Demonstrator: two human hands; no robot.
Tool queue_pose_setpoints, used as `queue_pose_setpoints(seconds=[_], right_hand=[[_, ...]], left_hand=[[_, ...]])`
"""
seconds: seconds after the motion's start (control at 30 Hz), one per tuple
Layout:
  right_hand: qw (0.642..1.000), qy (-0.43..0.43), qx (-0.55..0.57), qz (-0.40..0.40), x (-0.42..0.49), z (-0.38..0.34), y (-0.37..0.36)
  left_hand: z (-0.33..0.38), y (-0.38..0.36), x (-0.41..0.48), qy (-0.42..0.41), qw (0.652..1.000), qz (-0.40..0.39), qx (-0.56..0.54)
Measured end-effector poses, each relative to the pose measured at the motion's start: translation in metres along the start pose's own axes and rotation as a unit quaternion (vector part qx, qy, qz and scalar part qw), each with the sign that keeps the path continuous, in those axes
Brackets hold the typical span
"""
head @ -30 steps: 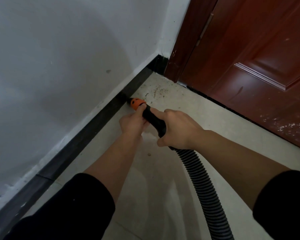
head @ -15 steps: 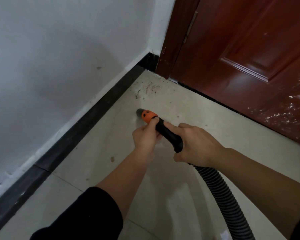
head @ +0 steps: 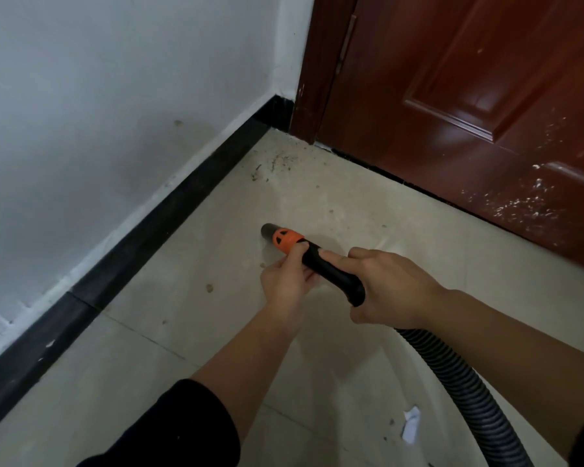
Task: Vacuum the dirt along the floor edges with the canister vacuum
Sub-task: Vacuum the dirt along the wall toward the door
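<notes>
Right now our right grip [head: 391, 288] is closed round the rear of the black vacuum handle [head: 331, 274], fingers curled over it just ahead of where the ribbed hose [head: 469, 385] joins. Our left grip [head: 285, 281] holds the same handle from below nearer the front, its thumb lying on top at the edge of the orange collar [head: 285, 241]. The grey nozzle tip [head: 269, 230] points up and left, low over the pale tiled floor [head: 216, 332] — we cannot tell whether it touches.

The dirt [head: 280, 163] lies as a scatter of dark specks in the corner, well ahead of the nozzle, near where the black skirting board [head: 169, 210] meets the red-brown door [head: 469, 112]. The nozzle is apart from the skirting board, out on the open tile.

A small brown fleck [head: 209, 287] sits on the floor left of our left grip, and a crumpled white scrap [head: 412, 423] lies just beside the hose — lower right. White flecks mark the door's lower panel.
</notes>
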State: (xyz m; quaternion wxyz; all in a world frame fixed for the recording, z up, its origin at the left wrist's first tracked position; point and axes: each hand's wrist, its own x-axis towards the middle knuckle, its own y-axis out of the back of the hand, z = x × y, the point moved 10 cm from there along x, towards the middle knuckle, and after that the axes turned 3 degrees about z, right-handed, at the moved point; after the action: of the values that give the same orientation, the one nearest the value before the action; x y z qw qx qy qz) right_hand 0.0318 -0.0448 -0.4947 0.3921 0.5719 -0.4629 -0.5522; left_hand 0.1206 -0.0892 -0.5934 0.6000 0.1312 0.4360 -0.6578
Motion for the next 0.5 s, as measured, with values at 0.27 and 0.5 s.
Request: queue_pose_setpoints(seconds=[0.27,0.5], right_hand=[[0.999,0.045,-0.016,-0.007,-0.014,-0.016,-0.004],[0.998,0.050,-0.033,-0.019,-0.037,-0.012,-0.008]], left_hand=[[-0.008,0.019,-0.020,-0.004,1.000,0.025,-0.010],[-0.030,0.019,-0.035,0.014,0.999,0.036,-0.005]])
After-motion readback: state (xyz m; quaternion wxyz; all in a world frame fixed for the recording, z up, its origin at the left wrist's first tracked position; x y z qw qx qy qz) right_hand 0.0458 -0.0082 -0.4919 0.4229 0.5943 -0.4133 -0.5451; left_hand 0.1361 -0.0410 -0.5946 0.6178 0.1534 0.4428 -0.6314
